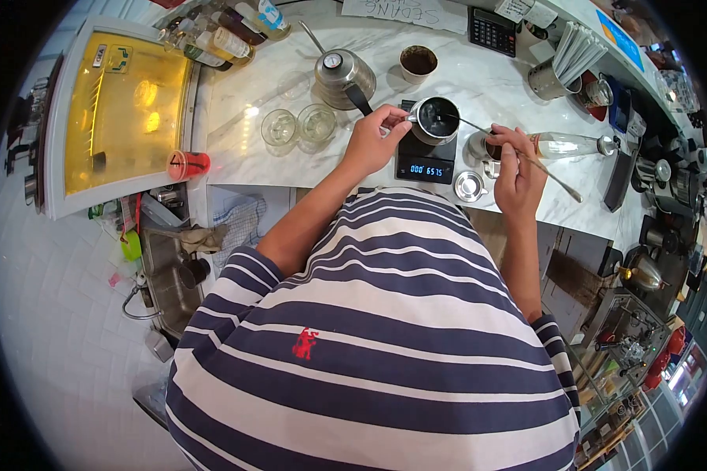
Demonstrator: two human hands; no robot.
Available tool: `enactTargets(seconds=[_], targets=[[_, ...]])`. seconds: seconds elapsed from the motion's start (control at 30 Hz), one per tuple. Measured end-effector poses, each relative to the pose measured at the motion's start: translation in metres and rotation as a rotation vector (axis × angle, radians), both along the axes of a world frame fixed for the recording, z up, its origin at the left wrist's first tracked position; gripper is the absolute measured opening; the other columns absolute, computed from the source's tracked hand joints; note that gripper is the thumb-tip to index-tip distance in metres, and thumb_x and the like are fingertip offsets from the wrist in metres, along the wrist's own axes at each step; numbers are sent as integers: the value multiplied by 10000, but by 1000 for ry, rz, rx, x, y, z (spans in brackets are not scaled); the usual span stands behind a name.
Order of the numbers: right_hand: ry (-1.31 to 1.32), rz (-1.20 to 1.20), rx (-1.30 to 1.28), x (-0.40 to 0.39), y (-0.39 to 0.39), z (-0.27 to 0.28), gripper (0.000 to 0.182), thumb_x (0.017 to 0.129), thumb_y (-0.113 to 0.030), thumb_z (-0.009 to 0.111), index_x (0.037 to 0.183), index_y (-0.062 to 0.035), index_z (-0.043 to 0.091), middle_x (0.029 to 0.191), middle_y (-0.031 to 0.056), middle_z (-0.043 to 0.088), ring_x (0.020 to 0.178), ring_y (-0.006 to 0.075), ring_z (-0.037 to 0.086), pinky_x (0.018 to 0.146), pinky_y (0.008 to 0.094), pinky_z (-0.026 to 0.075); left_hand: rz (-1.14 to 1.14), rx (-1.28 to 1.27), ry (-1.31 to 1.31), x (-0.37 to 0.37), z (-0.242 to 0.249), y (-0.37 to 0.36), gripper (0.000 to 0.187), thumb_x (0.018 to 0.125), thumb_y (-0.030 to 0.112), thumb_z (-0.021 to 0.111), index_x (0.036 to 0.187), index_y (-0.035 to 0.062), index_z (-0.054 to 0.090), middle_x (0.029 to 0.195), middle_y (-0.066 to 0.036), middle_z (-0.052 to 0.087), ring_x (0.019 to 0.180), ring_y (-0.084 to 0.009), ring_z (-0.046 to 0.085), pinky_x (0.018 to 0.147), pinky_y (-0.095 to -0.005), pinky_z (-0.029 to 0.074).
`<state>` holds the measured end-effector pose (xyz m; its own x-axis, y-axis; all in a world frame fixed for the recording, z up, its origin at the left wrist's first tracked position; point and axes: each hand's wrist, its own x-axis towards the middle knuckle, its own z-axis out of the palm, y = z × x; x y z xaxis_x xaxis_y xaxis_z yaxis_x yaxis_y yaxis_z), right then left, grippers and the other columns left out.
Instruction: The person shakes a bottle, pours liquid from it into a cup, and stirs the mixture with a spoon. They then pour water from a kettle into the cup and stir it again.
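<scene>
My left hand (373, 143) pinches the handle of a metal pitcher (434, 140) that stands on a black digital scale (406, 161) with lit blue digits. Dark liquid shows inside the pitcher. Between the fingers of my right hand (518, 177) is a long thin bar spoon (556, 181), slanting down with its far end in the pitcher. Partly hidden by that hand is a small metal cup (479, 146) with dark contents. A small round metal dish (469, 187) lies at the counter's front edge. Left of the pitcher stands a gooseneck kettle (339, 78), its black handle near my left hand.
Two clear glasses (280, 128) stand left of the kettle. Behind the scale is a cup (418, 63) with dark grounds. A clear bottle (565, 146) lies at right, near a tin of straws (554, 78). A yellow-lit fridge (126, 110) borders the counter's left.
</scene>
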<state>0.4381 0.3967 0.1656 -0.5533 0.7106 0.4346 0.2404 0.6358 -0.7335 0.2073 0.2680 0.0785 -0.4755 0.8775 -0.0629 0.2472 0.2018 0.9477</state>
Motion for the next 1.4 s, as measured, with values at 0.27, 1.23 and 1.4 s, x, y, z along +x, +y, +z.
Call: enactTargets(seconds=[0.27,1.23,1.4], targets=[[-5,-2,-17,-8,2,2,153,979,-5,541,1017,5,689,1009,126,765,952,294,740,1116,521,466,27,8,2,3,1,-1,234,991,203,709,1172,53,714,984,-57,751,909,-148,692,819,-311,529],[441,-234,-587,21,11,-14,247,1129,-158,427,1118,35,582,986,245,767,1027,309,751,1028,392,530,199,94,20,-34,42,29,247,994,179,700,1202,46,702,982,-46,723,895,-115,668,835,-282,536],[558,-270,-755,21,21,-12,278,1142,-193,407,1132,38,561,976,264,760,1025,352,753,1025,411,542,128,96,180,-48,31,60,270,937,152,726,1196,76,712,950,-82,722,893,-208,694,864,-350,546]])
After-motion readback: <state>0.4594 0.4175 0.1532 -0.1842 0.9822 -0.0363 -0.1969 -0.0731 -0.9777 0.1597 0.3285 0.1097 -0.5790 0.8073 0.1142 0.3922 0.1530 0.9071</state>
